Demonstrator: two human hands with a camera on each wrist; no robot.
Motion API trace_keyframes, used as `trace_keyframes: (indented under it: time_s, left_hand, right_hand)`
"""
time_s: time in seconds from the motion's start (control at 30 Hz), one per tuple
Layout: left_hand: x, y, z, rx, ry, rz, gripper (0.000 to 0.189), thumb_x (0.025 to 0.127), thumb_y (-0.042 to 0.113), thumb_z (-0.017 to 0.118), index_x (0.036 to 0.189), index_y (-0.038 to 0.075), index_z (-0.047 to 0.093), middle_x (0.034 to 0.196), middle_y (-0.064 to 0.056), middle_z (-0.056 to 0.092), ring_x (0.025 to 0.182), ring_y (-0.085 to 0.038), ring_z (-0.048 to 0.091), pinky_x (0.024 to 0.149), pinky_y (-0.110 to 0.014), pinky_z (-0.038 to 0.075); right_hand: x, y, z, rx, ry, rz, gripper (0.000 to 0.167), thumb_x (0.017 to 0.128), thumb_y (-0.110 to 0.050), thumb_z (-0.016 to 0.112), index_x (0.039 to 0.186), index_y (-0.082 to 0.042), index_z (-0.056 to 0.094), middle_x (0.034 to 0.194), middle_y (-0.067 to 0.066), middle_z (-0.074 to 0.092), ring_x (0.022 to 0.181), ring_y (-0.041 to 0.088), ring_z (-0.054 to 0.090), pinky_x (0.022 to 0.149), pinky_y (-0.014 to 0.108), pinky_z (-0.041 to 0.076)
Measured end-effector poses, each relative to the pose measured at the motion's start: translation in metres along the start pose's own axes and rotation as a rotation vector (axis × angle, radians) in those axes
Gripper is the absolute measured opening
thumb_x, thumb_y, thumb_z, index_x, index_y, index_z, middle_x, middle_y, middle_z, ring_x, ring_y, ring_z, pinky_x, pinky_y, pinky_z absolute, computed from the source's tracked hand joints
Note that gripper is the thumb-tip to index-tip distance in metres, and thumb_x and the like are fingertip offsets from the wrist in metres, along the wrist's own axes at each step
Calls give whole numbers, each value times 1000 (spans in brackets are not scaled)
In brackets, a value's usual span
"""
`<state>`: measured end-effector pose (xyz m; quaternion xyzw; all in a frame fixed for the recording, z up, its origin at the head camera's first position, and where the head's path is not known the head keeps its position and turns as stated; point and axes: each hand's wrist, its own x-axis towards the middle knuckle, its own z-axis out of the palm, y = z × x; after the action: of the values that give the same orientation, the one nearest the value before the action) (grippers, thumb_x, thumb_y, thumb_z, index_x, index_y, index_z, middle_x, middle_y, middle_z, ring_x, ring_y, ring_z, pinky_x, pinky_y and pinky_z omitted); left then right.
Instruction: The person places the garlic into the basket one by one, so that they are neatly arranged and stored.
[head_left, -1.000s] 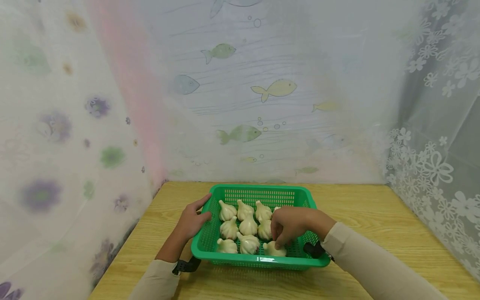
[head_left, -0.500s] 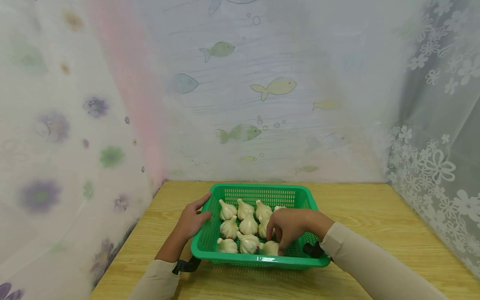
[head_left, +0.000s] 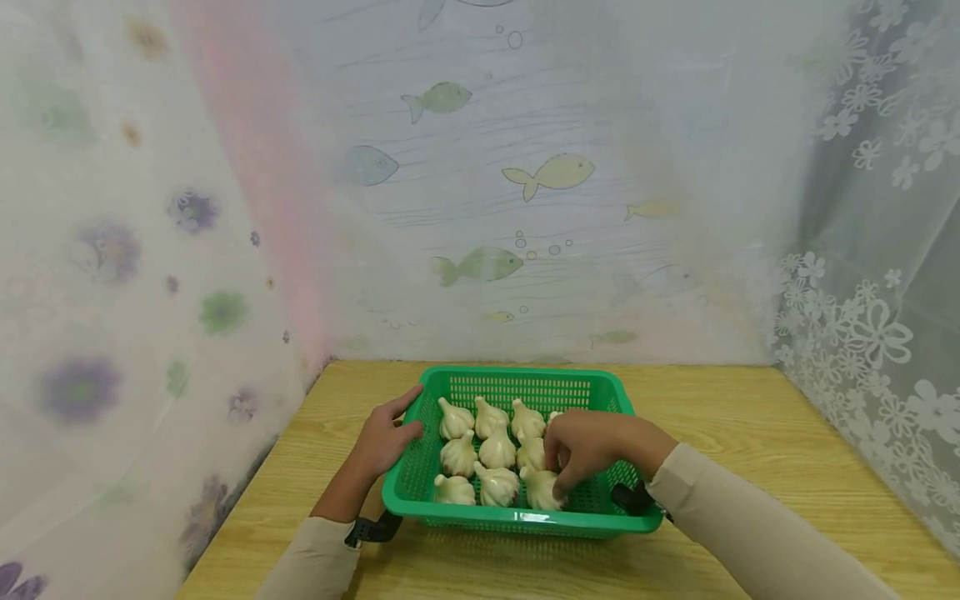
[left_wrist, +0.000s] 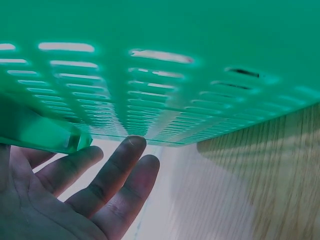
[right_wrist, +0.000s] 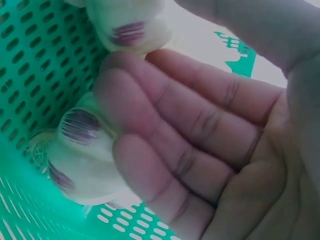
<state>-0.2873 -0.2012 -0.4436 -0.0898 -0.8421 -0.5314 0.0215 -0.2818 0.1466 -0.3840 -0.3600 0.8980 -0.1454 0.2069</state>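
A green perforated basket (head_left: 525,520) holds several pale garlic bulbs (head_left: 497,449) laid out in rows. My left hand (head_left: 384,442) grips its left rim, thumb over the top. In the left wrist view, the fingers (left_wrist: 117,172) of that hand extend below the rim, outside the slotted wall. Over the right part of the basket, my right hand (head_left: 588,450) pinches a garlic bulb (head_left: 542,492) in the front row. The right wrist view shows this garlic bulb (right_wrist: 131,27) by the fingertips, with another purple-streaked bulb (right_wrist: 90,160) beside the other fingers.
The basket stands on a wood-grain table (head_left: 720,433). Behind it hangs a pale curtain (head_left: 555,317) with fish drawings. Flowered sheets close off the left and right sides. A black strap device (head_left: 375,528) sits on the left wrist, another (head_left: 633,497) on the right.
The front-row garlic bulb under my right hand has turned from lying with its stem leftward to standing more upright, stem up. My left hand stays on the rim.
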Motion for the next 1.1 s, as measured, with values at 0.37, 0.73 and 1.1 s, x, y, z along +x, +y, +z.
trace_keyframes:
  time_s: [0.37, 0.73, 1.1]
  left_hand:
    - [1, -3, 0, 21, 9, -5, 73, 90, 11, 60, 160, 22, 43, 162, -17, 43, 131, -50, 57, 71, -37, 57]
    - [3, 0, -3, 1, -27, -18, 68, 97, 16, 60, 162, 24, 40, 165, -16, 38, 120, -42, 67, 68, -40, 60]
    - [10, 31, -41, 389, -44, 115, 60, 102, 27, 58, 160, 17, 43, 163, -16, 41, 137, -41, 55, 81, -53, 57]
  right_hand:
    - [-5, 0, -7, 33, 4, 6, 20, 81, -35, 88, 96, -26, 78, 87, -16, 73, 77, 1, 66, 72, 27, 55]
    - [-41, 22, -38, 36, 93, -34, 27, 94, -39, 76, 113, -18, 77, 106, -7, 73, 92, 7, 69, 80, 32, 57]
    - [-86, 50, -47, -72, 298, -28, 23, 96, -31, 74, 115, -18, 75, 115, 1, 73, 95, 16, 71, 82, 37, 58]
